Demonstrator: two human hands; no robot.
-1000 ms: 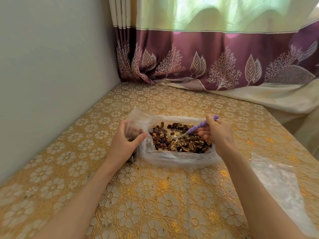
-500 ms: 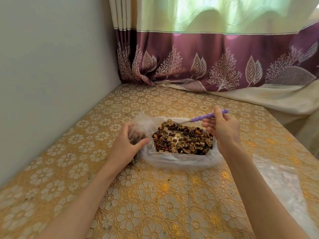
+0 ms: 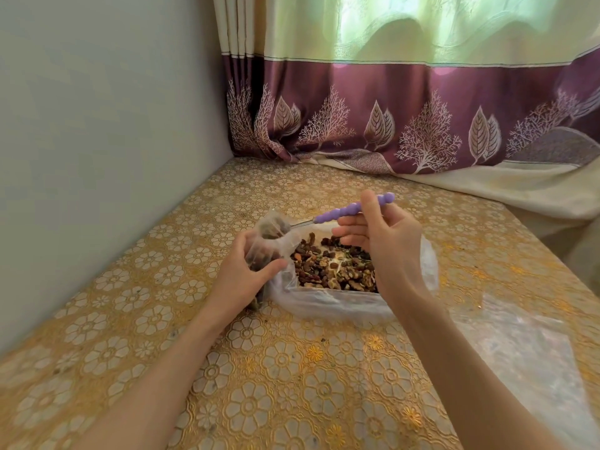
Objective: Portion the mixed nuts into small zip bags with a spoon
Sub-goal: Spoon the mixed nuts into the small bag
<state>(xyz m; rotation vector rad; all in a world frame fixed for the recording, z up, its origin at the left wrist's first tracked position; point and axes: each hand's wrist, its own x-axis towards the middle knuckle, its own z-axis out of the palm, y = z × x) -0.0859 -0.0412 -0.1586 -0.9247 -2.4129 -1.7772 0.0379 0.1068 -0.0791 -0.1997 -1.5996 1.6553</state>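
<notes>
Left hand (image 3: 242, 276): fingers and thumb curled round the small zip bag (image 3: 266, 241), holding it upright with its mouth open at the top. Bag already carries some dark nuts.

Right hand (image 3: 386, 245): thumb and fingers pinch the purple beaded handle of the spoon (image 3: 350, 210), hand raised over the nut container.

Key relation: the spoon's long axis runs from the right hand leftward and slightly down, its metal bowl end at the zip bag's mouth. Cannot tell whether the bowl is inside the mouth or just at the lip, nor whether it still carries a load; plastic blurs it. The left hand is the nearer one to the bag, below and round it; the right is a spoon's length off to the bag's right.

Landmark, the clear container of mixed nuts (image 3: 334, 271): zip bag touching its left edge, spoon crossing above its far left corner, right hand above its right half. Loose plastic sheet (image 3: 519, 352) lies to its right and nearer the person, on the gold floral tablecloth (image 3: 292, 368).

Judgement: a tipping step; bag partly filled.
</notes>
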